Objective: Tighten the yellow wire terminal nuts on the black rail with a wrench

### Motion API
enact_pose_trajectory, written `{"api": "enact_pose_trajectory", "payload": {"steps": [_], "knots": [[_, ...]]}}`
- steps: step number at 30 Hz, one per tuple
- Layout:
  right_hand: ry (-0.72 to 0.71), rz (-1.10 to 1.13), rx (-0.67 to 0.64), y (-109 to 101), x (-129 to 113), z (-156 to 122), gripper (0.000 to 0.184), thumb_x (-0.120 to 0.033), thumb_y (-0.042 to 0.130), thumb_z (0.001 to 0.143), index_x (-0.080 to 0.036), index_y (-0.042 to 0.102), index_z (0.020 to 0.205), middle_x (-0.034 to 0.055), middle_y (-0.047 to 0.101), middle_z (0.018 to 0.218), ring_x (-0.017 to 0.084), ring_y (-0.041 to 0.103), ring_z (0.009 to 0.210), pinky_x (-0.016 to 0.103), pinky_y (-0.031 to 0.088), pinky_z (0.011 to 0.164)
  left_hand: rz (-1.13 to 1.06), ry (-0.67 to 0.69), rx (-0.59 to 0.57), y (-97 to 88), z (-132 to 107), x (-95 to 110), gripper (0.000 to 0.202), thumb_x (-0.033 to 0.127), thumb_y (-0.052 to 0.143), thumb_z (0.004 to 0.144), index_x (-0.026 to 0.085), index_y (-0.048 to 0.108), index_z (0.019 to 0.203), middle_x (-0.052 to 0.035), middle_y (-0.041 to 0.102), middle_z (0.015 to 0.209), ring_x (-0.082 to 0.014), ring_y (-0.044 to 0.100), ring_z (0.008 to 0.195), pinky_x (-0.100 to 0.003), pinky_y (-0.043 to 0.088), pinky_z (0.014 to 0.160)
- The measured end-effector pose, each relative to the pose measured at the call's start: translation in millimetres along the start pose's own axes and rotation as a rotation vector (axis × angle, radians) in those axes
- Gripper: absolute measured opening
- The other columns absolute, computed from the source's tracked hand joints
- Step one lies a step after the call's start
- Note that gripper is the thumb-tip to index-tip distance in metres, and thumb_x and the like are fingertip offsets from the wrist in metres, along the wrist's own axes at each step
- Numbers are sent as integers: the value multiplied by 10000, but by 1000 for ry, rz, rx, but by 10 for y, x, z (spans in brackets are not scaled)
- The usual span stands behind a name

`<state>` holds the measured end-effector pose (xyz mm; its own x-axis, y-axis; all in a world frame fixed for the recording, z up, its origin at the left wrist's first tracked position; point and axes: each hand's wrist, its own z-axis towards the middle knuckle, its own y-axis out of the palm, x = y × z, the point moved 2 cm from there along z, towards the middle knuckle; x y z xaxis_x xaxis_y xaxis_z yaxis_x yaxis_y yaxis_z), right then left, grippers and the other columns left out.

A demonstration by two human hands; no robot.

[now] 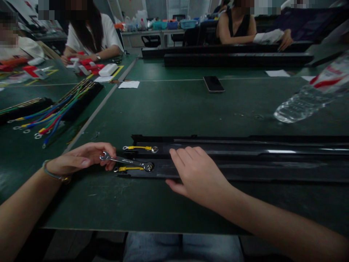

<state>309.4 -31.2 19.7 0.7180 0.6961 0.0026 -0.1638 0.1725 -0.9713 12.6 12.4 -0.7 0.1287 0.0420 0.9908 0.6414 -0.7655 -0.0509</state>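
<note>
A silver combination wrench (pixel 127 161) lies slantwise, its ring end over a bolt in the nearer long black channel (pixel 261 169). My left hand (pixel 84 159) is curled at the wrench's open end, fingers hooked behind it and thumb apart from it. My right hand (pixel 200 174) clasps the nearer channel, fingers across its top and thumb along the near side. Beside the wrench runs a short yellow wire (pixel 132 168) with a ring terminal, partly under the wrench. Another yellow wire (pixel 139 148) is bolted in the farther black channel (pixel 234 148).
Bundled coloured wires (pixel 58 112) with ring terminals lie left. A phone (pixel 213 84) and a tilted water bottle (pixel 308 96) are beyond the channels. Across the green table (pixel 163 105), people sit near red-and-white parts (pixel 84 65) and more black channels (pixel 237 60).
</note>
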Motion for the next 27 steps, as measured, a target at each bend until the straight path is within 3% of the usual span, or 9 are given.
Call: {"api": "enact_pose_trajectory", "payload": {"steps": [27], "knots": [[1,8,-2,-11,-1,0,512,-416,429,766,-29,483,1098,138,563,903,245,461,813,359,330,679,58,3,6,36,29,49,408,426,522,711,124,498,983,-79,487,796,-204,467,712,-289,416,604]]}}
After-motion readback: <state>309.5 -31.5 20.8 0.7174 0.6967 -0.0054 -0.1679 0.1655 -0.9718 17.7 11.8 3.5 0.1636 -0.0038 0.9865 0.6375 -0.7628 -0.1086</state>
